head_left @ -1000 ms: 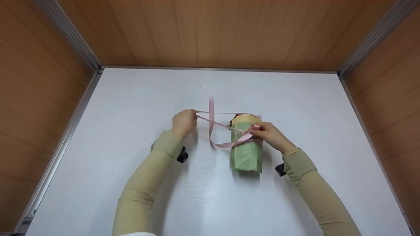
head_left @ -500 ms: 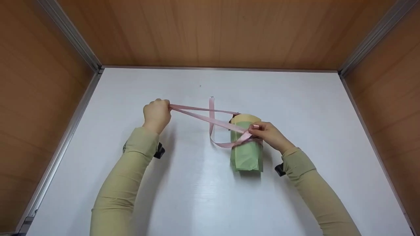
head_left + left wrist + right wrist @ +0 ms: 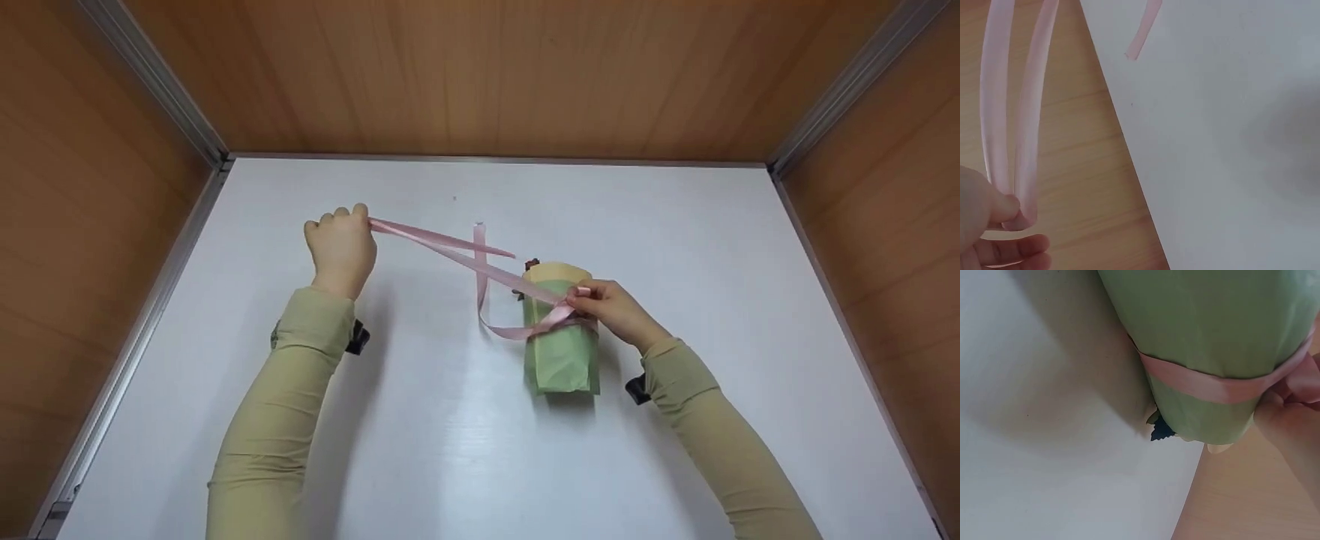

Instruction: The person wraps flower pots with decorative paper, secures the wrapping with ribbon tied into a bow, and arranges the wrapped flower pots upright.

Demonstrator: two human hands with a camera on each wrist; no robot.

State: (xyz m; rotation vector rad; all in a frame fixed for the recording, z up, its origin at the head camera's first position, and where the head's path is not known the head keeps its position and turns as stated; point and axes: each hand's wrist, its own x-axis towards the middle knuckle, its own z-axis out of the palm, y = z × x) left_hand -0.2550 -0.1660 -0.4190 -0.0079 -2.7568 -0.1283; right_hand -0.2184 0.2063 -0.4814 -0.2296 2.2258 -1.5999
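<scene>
A bundle wrapped in green and cream paper [image 3: 561,364] lies on the white table, with a dark red bit and a dark leaf [image 3: 1161,427] poking out at its far end. Pink ribbon [image 3: 1202,383] circles its middle. My right hand [image 3: 619,311] pinches the ribbon against the bundle's upper side. Raised at the left, my left hand [image 3: 341,247] pinches a doubled stretch of the ribbon [image 3: 1026,135] between thumb and fingers. One strand runs taut to the right hand; the other ends loose just short of the bundle. Another ribbon tail curves left of the bundle.
The white table [image 3: 450,465] is bounded by wood-grain panels [image 3: 480,75] at the back and both sides, with metal rails along the edges. Black wrist cameras [image 3: 358,337] sit under both forearms.
My left hand has moved left and away from me, drawing the ribbon out. The loose ribbon end has come away from the bundle's far end. My right hand stays in place.
</scene>
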